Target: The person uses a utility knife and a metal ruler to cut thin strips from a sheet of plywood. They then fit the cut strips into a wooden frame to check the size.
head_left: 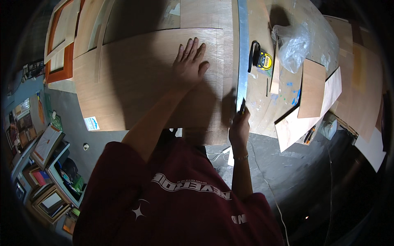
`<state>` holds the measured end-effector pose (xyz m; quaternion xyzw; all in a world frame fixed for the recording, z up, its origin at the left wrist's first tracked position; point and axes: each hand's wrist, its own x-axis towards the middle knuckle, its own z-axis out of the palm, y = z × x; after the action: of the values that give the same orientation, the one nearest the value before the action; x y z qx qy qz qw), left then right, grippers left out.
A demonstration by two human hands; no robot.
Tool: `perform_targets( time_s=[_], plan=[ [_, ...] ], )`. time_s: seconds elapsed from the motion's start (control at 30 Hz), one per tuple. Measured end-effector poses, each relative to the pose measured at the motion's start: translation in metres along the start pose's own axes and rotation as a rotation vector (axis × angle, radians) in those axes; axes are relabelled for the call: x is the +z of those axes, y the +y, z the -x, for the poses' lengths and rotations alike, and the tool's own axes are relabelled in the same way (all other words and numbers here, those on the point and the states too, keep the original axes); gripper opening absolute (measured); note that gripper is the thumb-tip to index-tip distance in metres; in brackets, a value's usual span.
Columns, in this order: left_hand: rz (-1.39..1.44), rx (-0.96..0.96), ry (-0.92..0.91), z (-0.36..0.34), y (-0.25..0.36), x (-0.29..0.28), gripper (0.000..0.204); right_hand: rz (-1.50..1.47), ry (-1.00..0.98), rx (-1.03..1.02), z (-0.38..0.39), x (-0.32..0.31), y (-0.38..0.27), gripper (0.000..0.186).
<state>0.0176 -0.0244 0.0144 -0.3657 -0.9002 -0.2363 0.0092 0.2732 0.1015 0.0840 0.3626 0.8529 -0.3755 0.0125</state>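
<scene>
A thin plywood sheet (139, 69) lies on the bench, and my left hand (189, 62) rests on it with the fingers flat and a little apart. My right hand (239, 128) grips a dark cutter knife (243, 105) at the lower end of a long metal straightedge (242, 53), which runs away from me along the sheet's right side. Right of the straightedge are a yellow and black tape measure (264, 61) and a narrow wood strip (275, 80). The knife's blade tip is too small to make out.
A crumpled clear plastic bag (293, 45) sits at the upper right. Loose boards (312, 88) overlap the bench's right end. Orange-edged panels (61, 67) stand at the upper left. Framed items (47, 192) are piled at the left. White cables (266, 180) trail over the grey floor (98, 115).
</scene>
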Motion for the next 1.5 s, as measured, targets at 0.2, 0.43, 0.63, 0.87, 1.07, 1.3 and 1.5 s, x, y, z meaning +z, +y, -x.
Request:
perform_targets(
  time_s=[0.2, 0.43, 0.63, 0.87, 1.07, 1.3, 1.5],
  plan=[
    [0.062, -0.007, 0.030, 0.006, -0.008, 0.002, 0.061, -0.123, -0.108, -0.188, -0.112, 0.016, -0.093, 0.054],
    [0.126, -0.034, 0.045, 0.000, -0.006, 0.001, 0.058, 0.217, -0.025, -0.279, -0.209, 0.055, -0.135, 0.024],
    [0.164, -0.059, 0.071, -0.002, -0.004, -0.008, 0.054, 0.349, -0.033, -0.106, -0.219, 0.068, -0.148, 0.027],
    [0.215, -0.047, 0.011, 0.000, -0.009, -0.009, 0.063, 0.417, -0.087, -0.058, -0.219, 0.067, -0.158, 0.036],
    [0.236, -0.066, 0.018, 0.001, -0.009, -0.008, 0.063, 0.389, -0.011, -0.093, -0.220, 0.072, -0.149, 0.021],
    [0.237, -0.052, 0.068, 0.000, -0.008, -0.007, 0.057, 0.423, -0.080, -0.124, -0.218, 0.067, -0.151, 0.025],
    [0.172, -0.057, 0.061, 0.000, -0.006, -0.009, 0.056, 0.412, -0.072, -0.137, -0.218, 0.068, -0.150, 0.027]
  ],
)
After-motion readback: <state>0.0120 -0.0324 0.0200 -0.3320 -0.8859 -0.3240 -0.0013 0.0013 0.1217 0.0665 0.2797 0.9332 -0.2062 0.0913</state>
